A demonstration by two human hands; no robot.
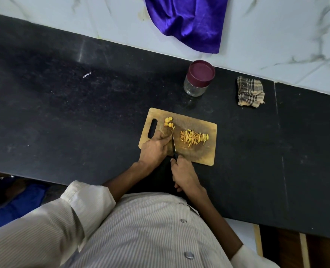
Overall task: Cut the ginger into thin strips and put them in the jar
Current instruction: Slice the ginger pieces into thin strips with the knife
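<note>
Slicing is under way on the wooden cutting board (197, 151): the right hand (183, 174) grips the black-handled knife (173, 147), while the left hand (154, 148), fingers curled, pins a ginger piece. Next, by judgement, the yellow ginger strips (194, 139) need gathering, and the lidded glass jar (198, 79) by the worktop's far edge needs opening.

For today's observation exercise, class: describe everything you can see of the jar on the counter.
The jar is small and round, with a clear body that looks like glass and a dark maroon lid, seemingly plastic, closed on top. It looks empty, with no ginger inside. It stands upright on the black counter near the marble wall, just beyond the far edge of the wooden cutting board, apart from it. Neither hand touches it; only the counter does.
</note>
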